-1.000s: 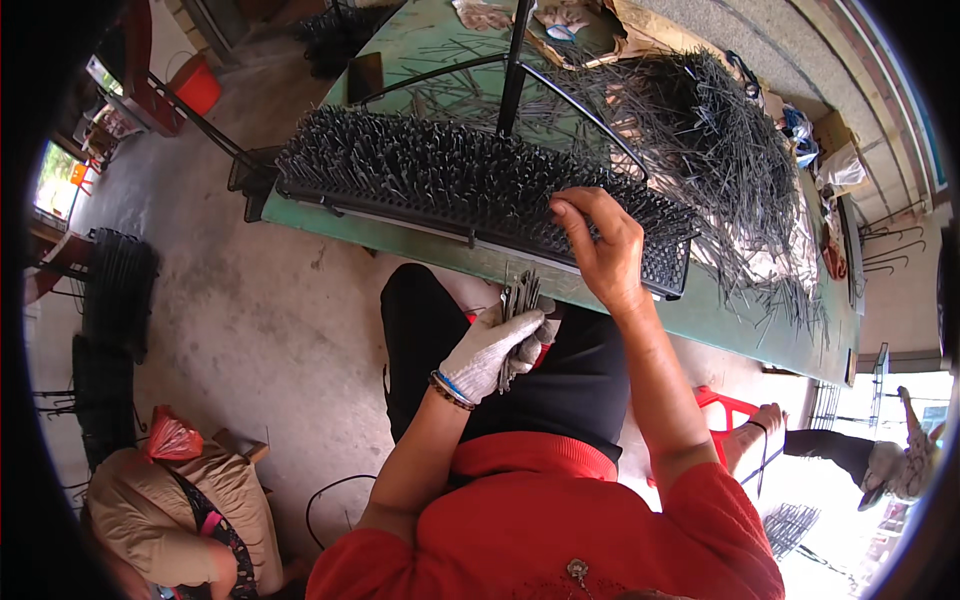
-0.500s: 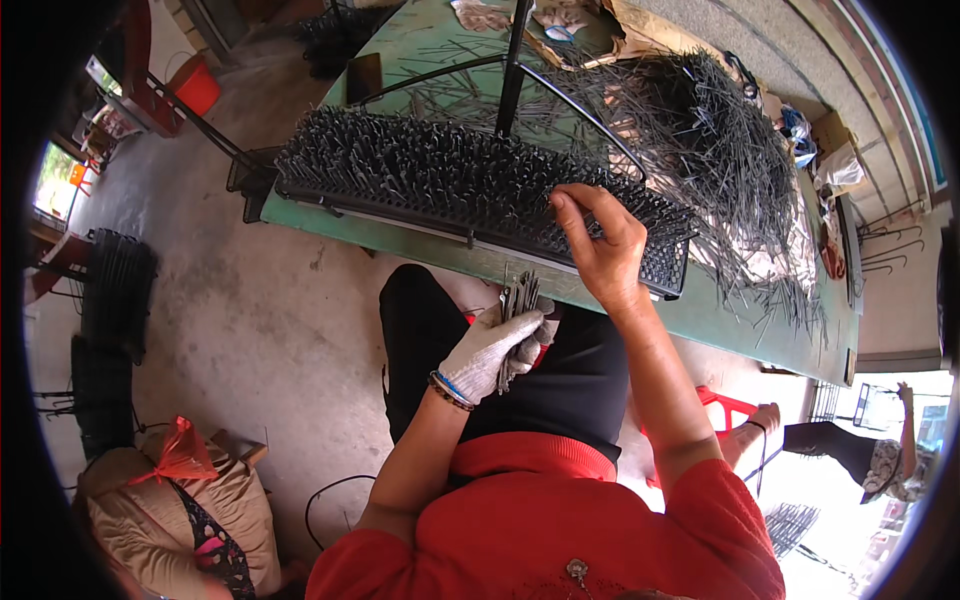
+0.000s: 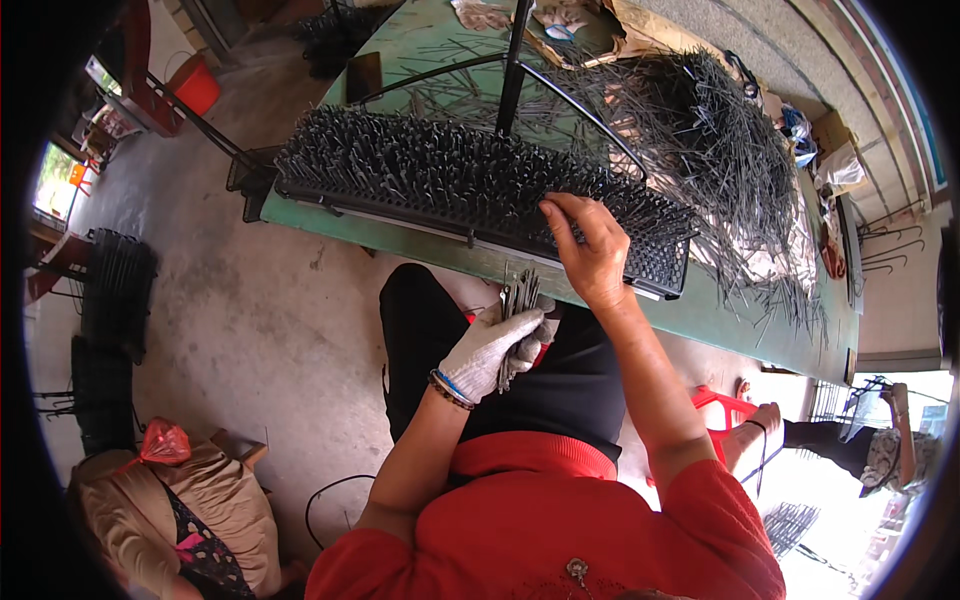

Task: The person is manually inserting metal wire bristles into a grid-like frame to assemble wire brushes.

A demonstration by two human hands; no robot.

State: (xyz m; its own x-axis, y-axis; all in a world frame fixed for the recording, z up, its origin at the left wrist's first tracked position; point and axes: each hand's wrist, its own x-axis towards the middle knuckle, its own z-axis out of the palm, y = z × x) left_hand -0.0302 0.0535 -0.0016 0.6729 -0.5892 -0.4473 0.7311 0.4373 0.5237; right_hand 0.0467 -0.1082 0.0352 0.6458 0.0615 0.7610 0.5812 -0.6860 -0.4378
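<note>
A long black perforated rack (image 3: 400, 224) lies along the table's near edge, packed with thin dark metal pieces (image 3: 400, 160) standing upright. Over its right-hand part is my bare right hand (image 3: 592, 250), thumb and forefinger pinched together at the tops of the pieces. Whatever sits between those fingertips is too small to make out. In front of my lap, my left hand (image 3: 495, 350), in a whitish glove, is closed around a bundle of thin grey metal strips (image 3: 518, 292) that stick out above and below the fist.
On the green table (image 3: 740, 335), a large heap of thin dark rods (image 3: 715, 150) lies beyond the rack. A black upright post (image 3: 512, 90) with braces rises behind it. Another person (image 3: 180, 510) is at lower left; one more person (image 3: 870, 450) is at right.
My right hand has shifted slightly left along the rack, still pinched. My left hand and its bundle have stayed in place. The people on both sides have moved a little.
</note>
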